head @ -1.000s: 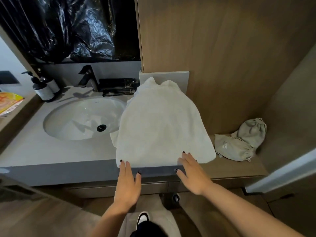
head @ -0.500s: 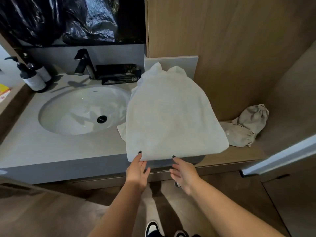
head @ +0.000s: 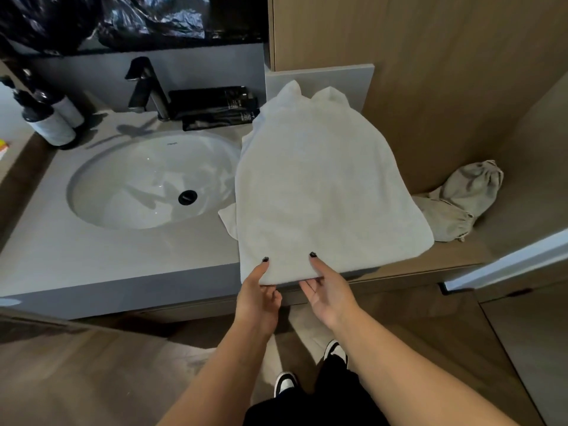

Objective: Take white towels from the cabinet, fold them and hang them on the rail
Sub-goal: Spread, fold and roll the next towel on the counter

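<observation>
Hands have come in from flat on top of the towel to its near edge, and they now sit close together at lower centre of the frame. The left hand (head: 257,298) has its thumb lying on top of the white towel (head: 322,192) and its fingers curled under the hem; the right hand (head: 330,295) does the same just beside it, thumb on the cloth, fingers tucked beneath where the fold overhangs the front of the bench (head: 101,256). Both pinch the towel rather than press it, a change from a second ago, when the palms lay spread and further apart.

By my reading the smoothing is over and a lift or another fold is about to start; the towel is already doubled into a broad panel, so the folding looks well along, with the hanging not yet begun. No rail is in view.

The towel lies on the bench at centre frame, its far end bunched against the wall panel and a loose corner poking out towards the sink (head: 92,210) at left. Behind the sink stands the black tap (head: 147,87), with two pump bottles (head: 52,118) at far left. A beige cloth bag (head: 461,198) rests on the wooden ledge at right, just clear of the towel.
</observation>
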`<state>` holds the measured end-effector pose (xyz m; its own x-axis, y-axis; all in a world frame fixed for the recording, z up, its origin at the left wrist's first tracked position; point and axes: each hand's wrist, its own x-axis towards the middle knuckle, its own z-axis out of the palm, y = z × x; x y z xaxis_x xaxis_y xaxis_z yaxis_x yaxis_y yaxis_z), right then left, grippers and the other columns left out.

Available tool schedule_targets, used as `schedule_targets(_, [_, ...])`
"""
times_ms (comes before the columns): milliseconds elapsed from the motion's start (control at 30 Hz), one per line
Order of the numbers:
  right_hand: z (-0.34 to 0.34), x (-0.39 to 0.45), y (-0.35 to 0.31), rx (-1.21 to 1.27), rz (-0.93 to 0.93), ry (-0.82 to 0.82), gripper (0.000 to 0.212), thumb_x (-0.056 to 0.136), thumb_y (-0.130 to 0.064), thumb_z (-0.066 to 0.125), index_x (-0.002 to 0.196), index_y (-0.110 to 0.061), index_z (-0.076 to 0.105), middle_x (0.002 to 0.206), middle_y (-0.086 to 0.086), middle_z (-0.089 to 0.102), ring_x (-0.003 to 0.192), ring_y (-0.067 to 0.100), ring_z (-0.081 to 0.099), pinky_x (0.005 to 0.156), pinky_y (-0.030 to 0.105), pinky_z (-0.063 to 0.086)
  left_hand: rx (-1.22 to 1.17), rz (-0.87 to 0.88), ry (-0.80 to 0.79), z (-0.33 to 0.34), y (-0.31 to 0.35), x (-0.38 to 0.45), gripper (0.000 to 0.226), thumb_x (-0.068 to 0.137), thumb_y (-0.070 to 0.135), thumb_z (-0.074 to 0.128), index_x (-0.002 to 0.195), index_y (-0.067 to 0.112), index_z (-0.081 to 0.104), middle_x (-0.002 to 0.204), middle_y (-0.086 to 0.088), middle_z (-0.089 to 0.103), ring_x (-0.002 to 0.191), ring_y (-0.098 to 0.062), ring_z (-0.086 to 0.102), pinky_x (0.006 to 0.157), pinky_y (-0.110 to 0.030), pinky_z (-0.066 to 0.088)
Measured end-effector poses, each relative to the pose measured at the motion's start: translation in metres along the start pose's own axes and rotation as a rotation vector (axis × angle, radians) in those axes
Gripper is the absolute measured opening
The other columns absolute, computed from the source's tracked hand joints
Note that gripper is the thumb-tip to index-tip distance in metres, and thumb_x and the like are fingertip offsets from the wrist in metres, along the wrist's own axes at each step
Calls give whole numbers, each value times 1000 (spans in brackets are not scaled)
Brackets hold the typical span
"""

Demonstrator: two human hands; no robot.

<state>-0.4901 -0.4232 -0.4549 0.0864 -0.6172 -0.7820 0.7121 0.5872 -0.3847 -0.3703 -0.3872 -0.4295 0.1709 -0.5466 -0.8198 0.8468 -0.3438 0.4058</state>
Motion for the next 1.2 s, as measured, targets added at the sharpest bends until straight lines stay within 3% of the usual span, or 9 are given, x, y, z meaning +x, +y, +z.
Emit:
schedule_targets(100, [10, -1, -1, 33, -31, -21, 46, 83, -2, 72, 127, -10, 58, 116, 12, 70, 106, 27, 68, 85, 40, 58, -50, 32, -47, 3, 2, -4, 34, 87, 15, 71, 119, 14, 58, 108, -5, 72, 90, -18, 70, 87, -31, 54])
schedule_targets(200, [14, 0, -12, 79, -72, 38, 43, 84, 1, 70, 125, -9, 59, 115, 13, 70, 101, 26, 68, 76, 37, 61, -49, 73, -22, 6, 5, -10, 17, 93, 12, 64, 109, 13, 60, 114, -11, 71, 107, -27, 68, 101, -43, 51])
schedule_targets(367, [-3, 7, -47, 115, -134, 125, 44, 84, -3, 72, 125, -15, 60, 116, 10, 69, 103, 26, 67, 91, 44, 56, 16, 120, 19, 4, 10, -11, 6, 97, 15, 58, 103, 14, 58, 112, -11, 70, 100, -27, 69, 91, -43, 56])
schedule_targets(567, [-27, 6, -100, 82, -224, 231, 32, 86, -12, 73, 115, -19, 62, 110, 3, 70, 100, 21, 67, 96, 43, 53, 58, 170, 17, -4, 16, -7, 27, 101, 18, 51, 127, 11, 53, 119, -9, 67, 94, -24, 68, 59, -26, 61])
schedule_targets(800, [-57, 1, -151, -101, -437, 373, 19, 90, -7, 68, 107, -14, 63, 98, 4, 69, 85, 18, 67, 74, 33, 57, 193, 237, 93, -7, 29, -7, 24, 99, 17, 56, 121, 9, 52, 112, -12, 66, 102, -28, 65, 92, -42, 55])
schedule_targets(933, [-79, -4, -173, -347, -531, 358, 26, 92, -8, 65, 118, -11, 63, 107, 6, 69, 95, 20, 67, 74, 32, 56, 557, 392, 143, -17, 35, -5, 24, 98, 28, 59, 100, 5, 62, 93, -15, 67, 84, -27, 65, 89, -44, 55])
schedule_targets(1000, [-87, -12, -182, -542, -562, 332, 23, 92, -10, 65, 115, -14, 63, 106, 5, 68, 99, 24, 66, 79, 38, 57, 767, 533, 144, -20, 37, -5, 27, 99, 31, 55, 95, 5, 64, 87, -16, 68, 70, -21, 65, 78, -41, 55])
schedule_targets(1100, [-98, -23, -193, -801, -538, 237, 28, 93, -10, 63, 119, -18, 57, 109, 12, 65, 89, 27, 69, 73, 40, 59, 921, 737, 91, -28, 42, -10, 24, 101, 25, 52, 119, 13, 62, 103, -10, 69, 60, -7, 69, 59, -25, 54])
schedule_targets(1200, [-101, -36, -198, -1019, -555, 142, 26, 95, -7, 56, 117, -21, 53, 105, 17, 66, 71, 28, 71, 64, 36, 60, 988, 851, 12, -38, 50, -12, 46, 101, 20, 51, 146, 28, 43, 109, -3, 67, 68, -10, 71, 61, -26, 57])
